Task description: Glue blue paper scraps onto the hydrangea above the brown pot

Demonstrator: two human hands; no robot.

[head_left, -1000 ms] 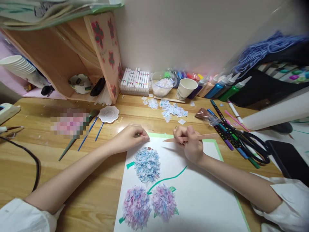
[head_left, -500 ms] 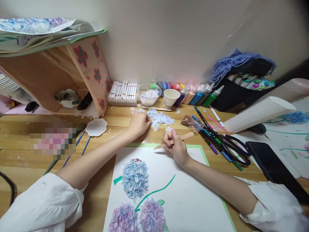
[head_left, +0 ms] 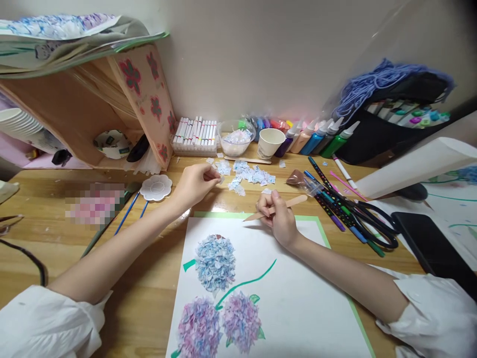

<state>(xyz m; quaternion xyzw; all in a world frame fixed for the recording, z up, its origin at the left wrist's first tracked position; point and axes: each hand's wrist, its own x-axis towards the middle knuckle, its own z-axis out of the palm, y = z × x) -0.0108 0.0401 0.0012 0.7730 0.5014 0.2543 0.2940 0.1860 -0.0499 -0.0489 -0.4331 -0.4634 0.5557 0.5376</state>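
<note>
My left hand pinches a small pale paper scrap between thumb and fingertips, just left of a loose pile of blue-white paper scraps. In my right hand is a wooden craft stick, its pointed end aimed left over the top edge of the picture sheet. Another scrap shows beside the right fingers; whether they touch it I cannot tell. On the green-edged sheet are a blue paper flower head, two pink-purple ones and a painted green stem.
Along the wall stand a marker box, a clear bowl of scraps, a paper cup and paint bottles. To the right lie pens, scissors and a phone. A flower-shaped palette sits left.
My left hand has drawn back left from the scrap pile, with a small paper scrap now visible in its fingertips. My right hand keeps the stick in nearly the same place; the view has shifted slightly.
</note>
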